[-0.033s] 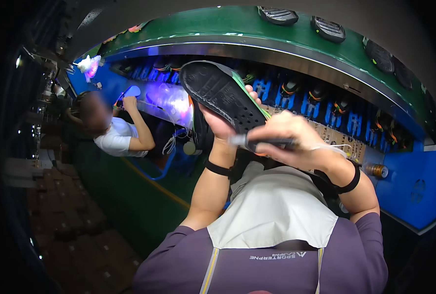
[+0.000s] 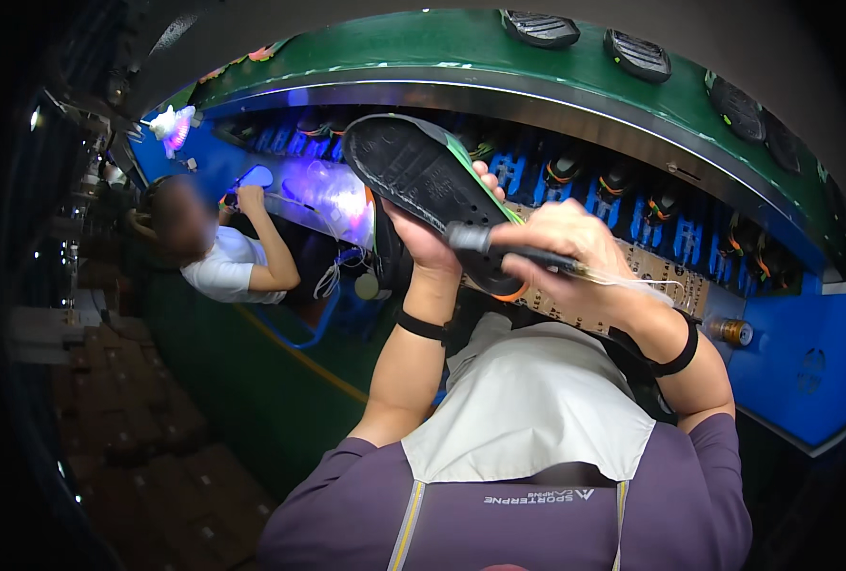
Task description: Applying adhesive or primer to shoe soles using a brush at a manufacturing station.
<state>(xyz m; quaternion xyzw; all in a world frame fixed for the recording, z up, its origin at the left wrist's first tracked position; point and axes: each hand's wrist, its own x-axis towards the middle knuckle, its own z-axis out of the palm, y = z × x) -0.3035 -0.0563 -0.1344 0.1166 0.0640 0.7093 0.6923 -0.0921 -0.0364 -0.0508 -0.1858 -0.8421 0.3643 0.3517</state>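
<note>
A shoe [image 2: 409, 167] with a black sole and a green and orange edge is held sole up, tilted, in front of me. My left hand [image 2: 425, 238] grips it from beneath, with fingertips showing past its far right side. My right hand [image 2: 575, 249] is closed round the black handle of a brush-like tool [image 2: 542, 255]. The tool's grey head, blurred by motion, lies over the sole near the heel; whether it touches cannot be made out. A thin white cord or tube [image 2: 637, 283] trails beside my right wrist.
A green conveyor belt [image 2: 442, 43] carrying several black soles [image 2: 637, 55] curves across the far side. Below it, shoes stand on a row of blue holders [image 2: 604, 205]. Brown cardboard [image 2: 666, 271] and a can [image 2: 730, 331] lie at right. A co-worker [image 2: 237, 257] sits at left by a lit workspace.
The tool in my right hand has moved away from me, from the near edge of the shoe onto its sole. The shoe has shifted slightly up and left.
</note>
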